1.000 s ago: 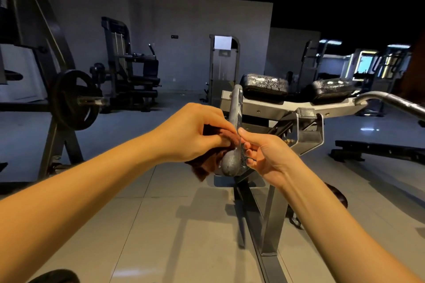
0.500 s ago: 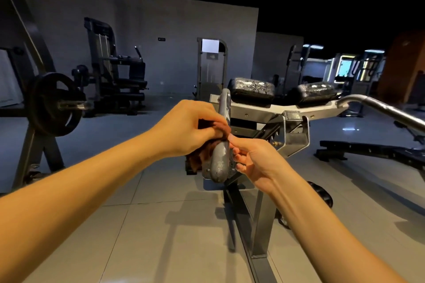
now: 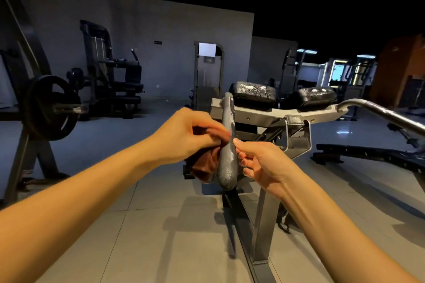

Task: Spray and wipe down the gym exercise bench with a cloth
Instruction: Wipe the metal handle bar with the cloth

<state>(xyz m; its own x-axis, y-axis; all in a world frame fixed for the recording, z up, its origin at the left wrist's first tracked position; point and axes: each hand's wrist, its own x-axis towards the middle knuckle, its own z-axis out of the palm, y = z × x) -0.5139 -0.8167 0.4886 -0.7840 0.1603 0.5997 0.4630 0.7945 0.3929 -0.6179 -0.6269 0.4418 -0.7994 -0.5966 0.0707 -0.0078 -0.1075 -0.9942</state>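
Observation:
A grey metal handle (image 3: 227, 165) of the exercise bench machine sticks up toward me, its surface speckled with droplets. My left hand (image 3: 186, 135) grips a brown cloth (image 3: 205, 163) and presses it against the handle's left side; the cloth's loose end hangs below my fingers. My right hand (image 3: 262, 163) is at the handle's right side, thumb tip and curled fingers against the metal. Behind the handle, two black pads (image 3: 253, 94) (image 3: 315, 96) glisten with spray on the grey frame (image 3: 264, 113).
A long steel bar (image 3: 381, 114) reaches out to the right. A flat black bench (image 3: 368, 153) lies on the floor at right. A plate-loaded rack (image 3: 49, 108) stands at left, and other machines (image 3: 110, 76) line the far wall. Tiled floor lies below.
My left hand has slid the cloth a little higher up the handle, and more cloth now hangs below it. My right hand stays at the handle's right side. The view shifted slightly.

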